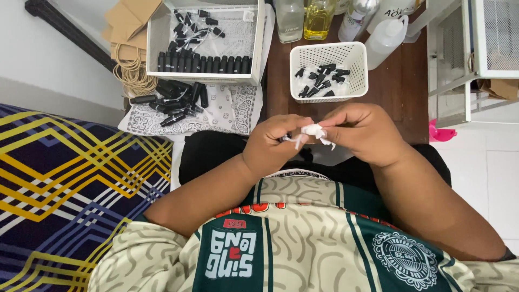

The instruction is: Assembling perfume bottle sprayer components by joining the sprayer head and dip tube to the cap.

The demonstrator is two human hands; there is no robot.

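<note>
Head view: the left hand [273, 145] and the right hand [361, 132] are meeting above the lap, both curled and pinching one small crumpled white piece of tissue [312, 132] between their fingertips. Just beyond them, a white perforated plastic basket [357, 73] holding small black caps is sitting on the dark brown wooden table [400, 86], beside a white tray [157, 38] of black tubes.

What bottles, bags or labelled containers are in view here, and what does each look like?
Clear glass bottle of yellow liquid: top centre, on the table.
Clear glass bottle with pale label: just left of it.
White plastic squeeze bottle: top right, tilted.
Brown paper bags: top left, flat.
</note>
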